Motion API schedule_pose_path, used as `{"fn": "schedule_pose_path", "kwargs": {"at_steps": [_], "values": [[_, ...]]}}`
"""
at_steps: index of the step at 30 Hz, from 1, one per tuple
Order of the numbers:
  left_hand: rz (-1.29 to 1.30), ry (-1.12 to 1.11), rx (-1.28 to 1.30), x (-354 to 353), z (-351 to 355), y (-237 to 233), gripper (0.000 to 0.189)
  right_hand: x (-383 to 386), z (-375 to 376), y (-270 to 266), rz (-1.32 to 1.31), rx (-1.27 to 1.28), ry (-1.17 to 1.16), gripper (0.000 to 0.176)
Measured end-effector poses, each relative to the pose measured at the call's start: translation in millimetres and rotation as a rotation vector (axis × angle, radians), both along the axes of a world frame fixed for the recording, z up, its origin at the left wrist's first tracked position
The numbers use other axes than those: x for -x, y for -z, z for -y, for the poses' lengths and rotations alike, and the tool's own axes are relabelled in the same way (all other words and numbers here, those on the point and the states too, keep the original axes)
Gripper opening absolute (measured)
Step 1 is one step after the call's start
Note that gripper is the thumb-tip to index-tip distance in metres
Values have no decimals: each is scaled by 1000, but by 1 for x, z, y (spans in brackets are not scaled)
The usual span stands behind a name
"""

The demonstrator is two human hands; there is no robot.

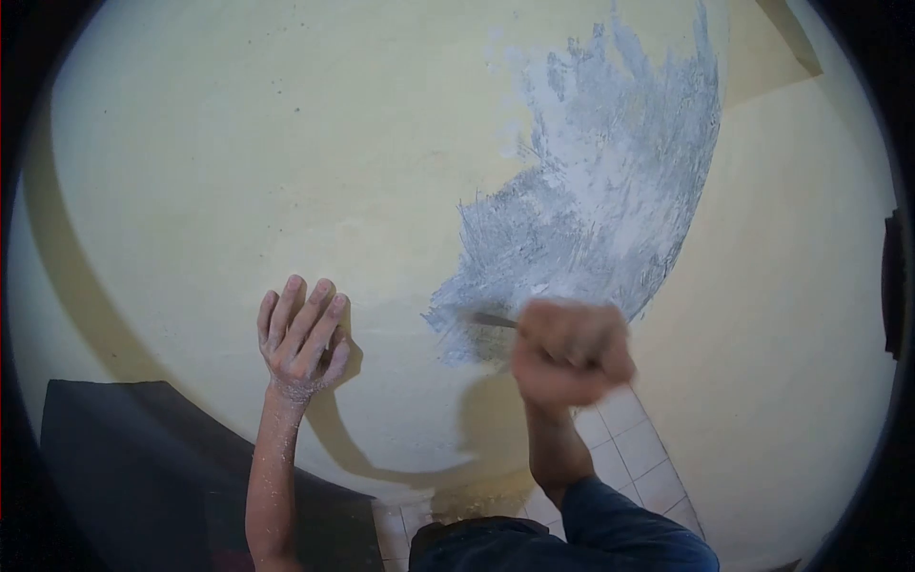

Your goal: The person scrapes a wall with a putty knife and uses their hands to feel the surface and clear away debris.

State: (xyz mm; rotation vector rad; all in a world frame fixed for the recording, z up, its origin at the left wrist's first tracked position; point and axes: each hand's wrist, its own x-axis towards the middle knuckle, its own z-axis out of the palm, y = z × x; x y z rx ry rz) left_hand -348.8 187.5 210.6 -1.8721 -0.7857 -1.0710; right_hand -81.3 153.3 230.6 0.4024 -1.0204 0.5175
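A scraper [496, 320] is gripped in the right hand [570, 351], which is closed into a tight fist around the handle. The handle is hidden inside the fist and the hand is blurred, so only a short length of thin, dark blade is seen projecting to the left. Its tip is laid against the yellow wall [238, 162] at the lower edge of a grey-white scraped patch [600, 191]. The left hand [303, 338] is pressed flat on the wall well to the left of the blade, its fingers [315, 310] extended and kept close together, with nothing held. Pale dust is seen on it and along the forearm. The tool is judged to be light and stiff, with a thin blade that may flex a little under pressure and an edge probably sharp enough that it should not be touched. Hold is best taken on the handle, fully enclosed in the palm as shown, so that force can be directed along the blade. With dust on the skin, some slipperiness in the grip may be expected. Below the wall a strip of pale tiled floor [634, 453] is visible, a dark flat panel [133, 458] is seen at the lower left, and the right upper arm is covered by a blue sleeve [620, 524].
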Motion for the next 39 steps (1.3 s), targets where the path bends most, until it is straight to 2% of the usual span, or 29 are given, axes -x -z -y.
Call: {"fn": "schedule_pose_path", "kwargs": {"at_steps": [1, 4, 5, 8, 12, 16, 20, 21, 27, 30, 33, 36, 37, 39], "values": [[-21, -15, 2, 1, 1, 4, 39, 4, -2, -6, 98, 113, -83, 31], [-65, -31, -24, 6, -6, 3, 40, -1, 17, -12, 11, -122, -42, 32], [-62, -24, -26, 7, -6, 4, 40, -6, 31, -20, 19, -40, -16, 32], [-61, -32, -19, 7, -3, 6, 39, 3, -2, -7, 75, 76, -47, 30], [-57, -18, -44, 7, -7, 6, 38, -2, 31, -19, 26, -52, 19, 35], [-52, -32, -23, 4, -1, 5, 38, 7, 1, -11, 108, 9, 50, 36], [-43, -14, -49, 4, -6, 2, 39, -4, 29, -20, 110, -91, 99, 38], [-42, -6, -49, 5, -5, 4, 39, -1, 15, -17, 176, -116, 214, 38], [-36, -13, -35, 5, -5, 5, 40, -4, 32, -25, 138, -95, 145, 37], [-34, -29, -18, 3, -3, 3, 40, 7, 13, -19, 165, -44, 162, 38], [-31, -24, -20, 4, -4, 4, 40, 2, 29, -22, 189, -95, 136, 40], [12, -24, -13, 0, 0, 2, 37, 16, 13, -17, 117, -58, 252, 39], [11, -28, -5, 0, 2, 4, 37, 13, 13, -17, 200, -27, 165, 39], [8, -30, -13, 0, -1, 2, 36, 5, 25, -20, 185, -68, 158, 40]]}}
